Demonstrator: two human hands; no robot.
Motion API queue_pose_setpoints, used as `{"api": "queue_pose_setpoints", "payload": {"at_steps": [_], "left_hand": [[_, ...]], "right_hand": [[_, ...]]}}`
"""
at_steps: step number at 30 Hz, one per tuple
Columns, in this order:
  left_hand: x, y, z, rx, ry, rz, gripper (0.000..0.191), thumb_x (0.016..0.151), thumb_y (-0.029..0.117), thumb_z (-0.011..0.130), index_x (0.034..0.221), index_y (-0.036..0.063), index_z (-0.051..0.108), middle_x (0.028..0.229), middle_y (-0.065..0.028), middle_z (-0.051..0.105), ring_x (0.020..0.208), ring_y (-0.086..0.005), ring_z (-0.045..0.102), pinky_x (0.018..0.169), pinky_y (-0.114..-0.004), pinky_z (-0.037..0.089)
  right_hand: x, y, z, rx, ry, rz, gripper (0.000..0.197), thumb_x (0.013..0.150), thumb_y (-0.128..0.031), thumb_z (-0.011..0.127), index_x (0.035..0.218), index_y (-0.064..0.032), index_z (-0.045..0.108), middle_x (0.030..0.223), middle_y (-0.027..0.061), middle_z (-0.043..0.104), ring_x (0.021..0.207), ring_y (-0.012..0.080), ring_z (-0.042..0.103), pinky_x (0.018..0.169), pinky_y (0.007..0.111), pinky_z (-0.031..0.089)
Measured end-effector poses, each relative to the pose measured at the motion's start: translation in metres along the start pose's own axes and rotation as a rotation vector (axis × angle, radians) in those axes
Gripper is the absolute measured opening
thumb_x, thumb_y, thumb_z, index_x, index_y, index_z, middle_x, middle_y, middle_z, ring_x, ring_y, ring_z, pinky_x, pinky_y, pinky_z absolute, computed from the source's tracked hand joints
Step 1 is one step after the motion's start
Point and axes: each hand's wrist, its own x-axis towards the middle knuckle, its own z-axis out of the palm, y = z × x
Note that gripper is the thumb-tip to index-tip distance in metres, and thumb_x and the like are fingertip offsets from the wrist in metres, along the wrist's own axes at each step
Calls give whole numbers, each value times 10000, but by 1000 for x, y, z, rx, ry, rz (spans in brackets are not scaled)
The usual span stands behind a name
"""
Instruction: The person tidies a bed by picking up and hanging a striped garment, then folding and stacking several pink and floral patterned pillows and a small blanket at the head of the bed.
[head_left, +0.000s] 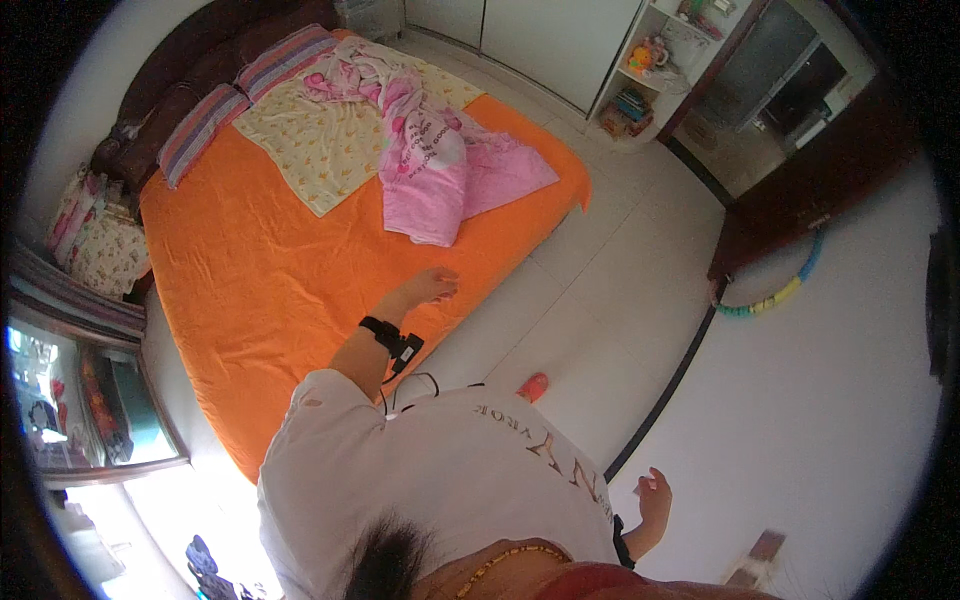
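My left hand (435, 285) hangs over the edge of a bed with an orange sheet (247, 300). Its fingers are loosely curled and slightly apart, with nothing seen in them. A black strap with a small device (397, 341) sits on that wrist, and a cable trails from it. Beyond this hand, a pink printed blanket (427, 180) lies crumpled on a cream patterned cloth (315, 150). By the white wall, my right hand (654, 499) is at my side with bent fingers. Something pale shows at its fingertips, too small to make out. A black band (621, 540) circles the right wrist.
Two striped pillows (202, 135) lean against the dark headboard (172, 75). Tiled floor (577, 300) runs between bed and wall. A coloured hoop (776, 300) hangs near the brown door (810, 195). White shelves (660, 82) and a sliding-door wardrobe (555, 45) stand at the far side.
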Motion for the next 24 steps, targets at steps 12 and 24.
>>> {"api": "queue_pose_setpoints", "payload": {"at_steps": [12, 24], "left_hand": [[177, 55, 20, 37, 501, -197, 370, 802, 283, 574, 1106, 77, 524, 815, -32, 594, 719, -141, 567, 600, -300, 448], [359, -31, 12, -414, 761, -602, 184, 815, 250, 537, 872, 94, 619, 753, -81, 620, 682, -205, 594, 560, -344, 462]], "right_hand": [[428, -179, -157, -126, 158, -766, 331, 819, -93, 572, 1145, -40, 543, 1069, 168, 574, 919, 279, 579, 785, 357, 461], [751, -294, -187, -170, -8, -697, 336, 812, -80, 586, 1137, 0, 549, 985, 155, 611, 876, 227, 585, 776, 308, 456]]}}
